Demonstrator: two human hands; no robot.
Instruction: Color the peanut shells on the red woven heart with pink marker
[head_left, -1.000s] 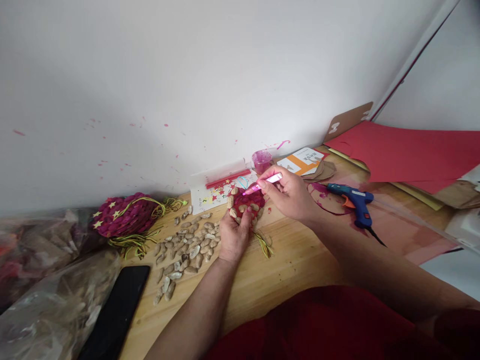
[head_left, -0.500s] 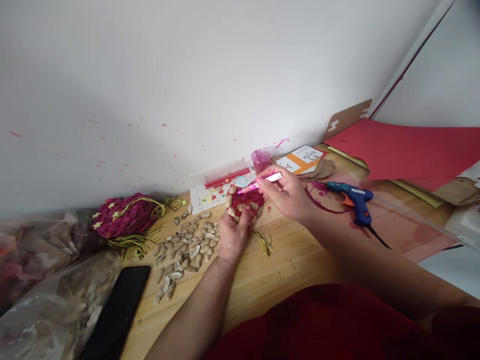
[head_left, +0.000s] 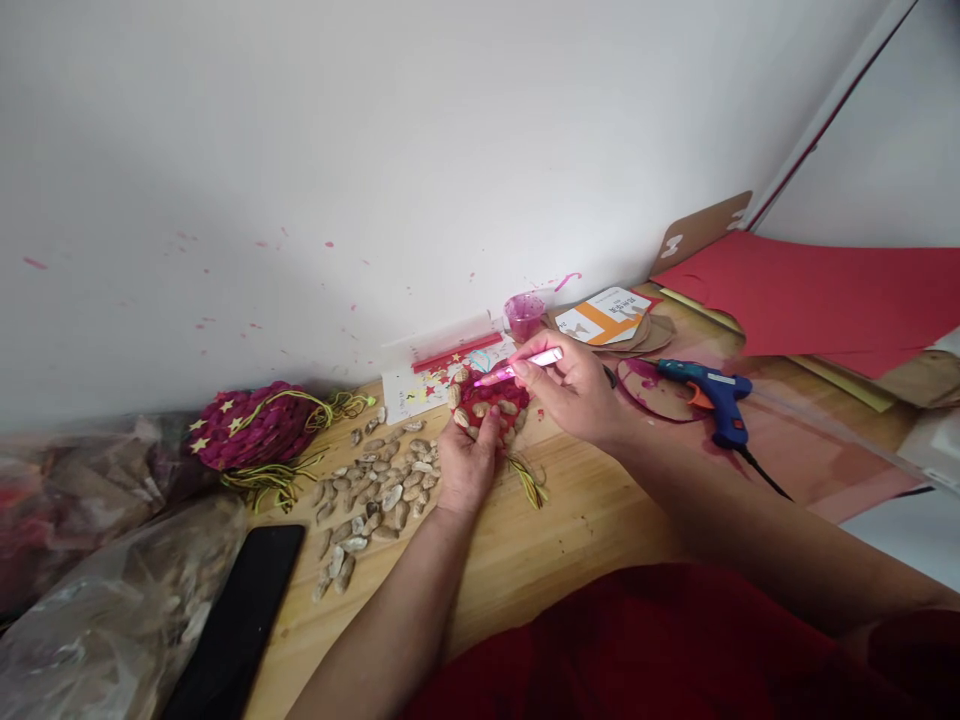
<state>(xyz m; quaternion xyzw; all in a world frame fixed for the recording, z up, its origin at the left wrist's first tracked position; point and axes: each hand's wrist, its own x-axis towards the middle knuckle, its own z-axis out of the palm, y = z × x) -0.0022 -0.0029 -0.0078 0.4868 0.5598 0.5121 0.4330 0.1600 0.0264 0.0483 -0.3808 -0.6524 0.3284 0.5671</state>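
My left hand (head_left: 466,462) grips a red craft piece (head_left: 486,422) by its near edge, thumb on top. Peanut shells are fixed around the piece's rim, and its far part is coloured magenta. A green and yellow tassel (head_left: 529,484) hangs from it onto the table. Between the fingertips of my right hand (head_left: 566,385) is a white paintbrush or marker (head_left: 529,365), its kind not clear, stained pink. Its magenta tip touches the far left part of the piece. Loose peanut shells (head_left: 375,490) lie to the left of my left hand.
A cup of pink paint (head_left: 523,315) stands by the wall. To the right lies a blue glue gun (head_left: 705,390) with its cord, near red paper (head_left: 832,295). On the left are a finished-looking magenta ornament (head_left: 259,425), a black phone (head_left: 236,620) and plastic bags (head_left: 127,610).
The pink tip has shifted only slightly over the piece's far left part. Both hands keep their grips, and the whole view has moved a little.
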